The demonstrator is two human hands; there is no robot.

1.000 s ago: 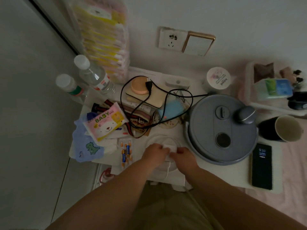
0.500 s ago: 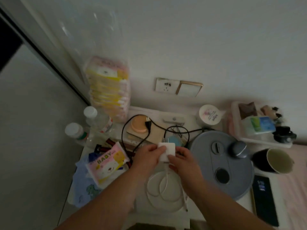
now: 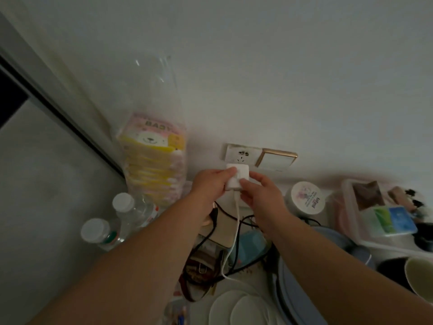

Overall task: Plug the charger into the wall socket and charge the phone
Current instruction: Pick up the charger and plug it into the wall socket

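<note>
We held the white charger (image 3: 237,176) up against the wall with both hands, just below the wall socket (image 3: 242,154), its top edge overlapping the socket plate's lower rim. From this angle we could not tell whether its prongs had entered the holes. Our left hand (image 3: 212,186) was closed around the charger's left side, the thumb laid along its upper left corner and the other fingers curled beneath, out of sight. Our right hand (image 3: 263,195) pinched the charger's lower right corner, with the fingertips (image 3: 246,184) pressed on its front face and the rest of the hand loosely curled. The charger therefore sat between the two hands, gripped from both sides, with its upper right part left bare.

The white cable (image 3: 236,221) hung straight down from the charger's underside, between our wrists, and ran on to loose white loops near the bottom edge of the view. A gold-framed switch (image 3: 276,159) sat just beside the socket on its right. To the left a stack of baby tissue packs (image 3: 153,158) leaned at the wall, and two capped bottles (image 3: 112,219) stood lower down. Black cords (image 3: 225,216) lay tangled on the cluttered table under our forearms. The phone did not show here.
</note>
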